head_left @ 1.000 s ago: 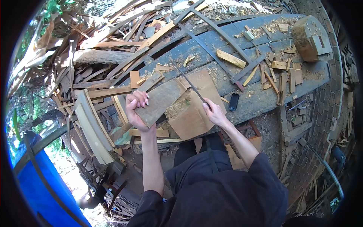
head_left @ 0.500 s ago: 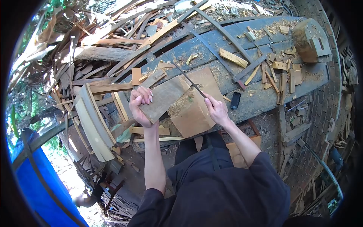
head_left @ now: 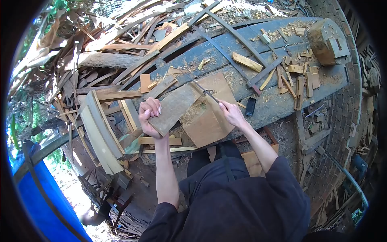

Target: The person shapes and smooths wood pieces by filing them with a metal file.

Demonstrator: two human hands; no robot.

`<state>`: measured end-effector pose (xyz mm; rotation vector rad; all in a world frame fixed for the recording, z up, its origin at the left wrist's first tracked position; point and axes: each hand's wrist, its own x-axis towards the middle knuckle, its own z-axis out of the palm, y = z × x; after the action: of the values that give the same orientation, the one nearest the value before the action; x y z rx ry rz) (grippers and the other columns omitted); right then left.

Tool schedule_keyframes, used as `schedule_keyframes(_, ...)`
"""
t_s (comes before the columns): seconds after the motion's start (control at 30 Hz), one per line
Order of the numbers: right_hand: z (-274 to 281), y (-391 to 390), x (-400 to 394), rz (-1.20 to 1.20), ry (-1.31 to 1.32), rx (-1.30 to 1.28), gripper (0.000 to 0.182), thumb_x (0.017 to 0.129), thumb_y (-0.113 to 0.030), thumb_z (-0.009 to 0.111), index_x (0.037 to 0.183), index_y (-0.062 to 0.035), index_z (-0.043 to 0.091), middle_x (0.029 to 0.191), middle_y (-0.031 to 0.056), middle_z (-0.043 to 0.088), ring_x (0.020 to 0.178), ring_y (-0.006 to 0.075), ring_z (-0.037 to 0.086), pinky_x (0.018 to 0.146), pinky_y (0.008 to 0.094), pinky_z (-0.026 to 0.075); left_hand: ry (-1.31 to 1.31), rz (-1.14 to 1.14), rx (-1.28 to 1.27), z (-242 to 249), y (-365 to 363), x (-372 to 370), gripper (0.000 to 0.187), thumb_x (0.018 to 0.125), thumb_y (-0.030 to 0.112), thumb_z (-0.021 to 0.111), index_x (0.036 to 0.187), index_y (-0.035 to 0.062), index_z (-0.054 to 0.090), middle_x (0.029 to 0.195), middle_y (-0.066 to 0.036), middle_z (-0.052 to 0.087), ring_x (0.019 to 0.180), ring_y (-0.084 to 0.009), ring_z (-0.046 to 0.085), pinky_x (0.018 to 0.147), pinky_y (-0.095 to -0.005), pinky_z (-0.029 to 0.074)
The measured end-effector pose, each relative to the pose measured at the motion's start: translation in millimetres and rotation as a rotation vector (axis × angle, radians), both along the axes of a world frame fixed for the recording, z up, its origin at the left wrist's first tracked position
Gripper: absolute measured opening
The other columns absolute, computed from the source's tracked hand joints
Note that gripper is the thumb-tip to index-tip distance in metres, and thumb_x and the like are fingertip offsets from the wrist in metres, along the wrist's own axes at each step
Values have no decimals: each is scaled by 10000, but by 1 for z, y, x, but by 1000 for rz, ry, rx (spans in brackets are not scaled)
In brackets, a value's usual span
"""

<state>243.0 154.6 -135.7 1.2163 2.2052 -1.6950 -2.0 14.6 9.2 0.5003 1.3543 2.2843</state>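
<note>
My left hand (head_left: 150, 116) is closed on the left end of a greyish wooden board (head_left: 175, 107), which is tilted over the bench. My right hand (head_left: 234, 114) grips the near end of a thin dark tool (head_left: 207, 92); its long narrow shaft points up and left across the board's right end. Whether the tool has a blade or teeth is too small to tell. Beneath both lies a brown flat panel (head_left: 213, 117), with sawdust (head_left: 192, 113) on it beside the board.
The worn bench (head_left: 278, 99) carries a long square (head_left: 225, 54), a black object (head_left: 250, 107), wood scraps and a cut log (head_left: 327, 42) at the right. Curved pale boards (head_left: 98, 135) stand at the left. Scrap wood (head_left: 109, 59) is heaped behind.
The thin tool's far end has moved down and toward my right hand. My left hand still holds the board in nearly the same place.
</note>
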Motion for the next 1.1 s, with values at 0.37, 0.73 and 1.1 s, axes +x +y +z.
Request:
schedule_keyframes(0.37, 13, 1, 5, 42, 3, 52, 338, 1084, -300, 516, 1340, -139, 668, 884, 249, 715, 885, 425, 720, 738, 476, 539, 16, 26, 5, -2, -8, 7, 221, 874, 219, 493, 716, 134, 363, 665, -39, 414, 718, -175, 408, 751, -337, 364)
schedule_keyframes(0.73, 45, 5, -1, 35, 67, 47, 387, 1079, -368, 508, 1336, -131, 673, 912, 253, 720, 907, 436, 715, 792, 484, 545, 8, 29, -24, 1, -9, 12, 224, 871, 221, 495, 715, 129, 362, 665, -42, 411, 714, -175, 406, 747, -333, 366)
schedule_keyframes(1.1, 47, 6, -3, 18, 108, 121, 368, 1079, -358, 516, 1320, -137, 684, 851, 235, 707, 812, 423, 705, 716, 485, 523, 34, 21, -6, -3, 0, 9, 224, 874, 215, 502, 716, 129, 368, 661, -37, 409, 714, -172, 410, 741, -329, 365)
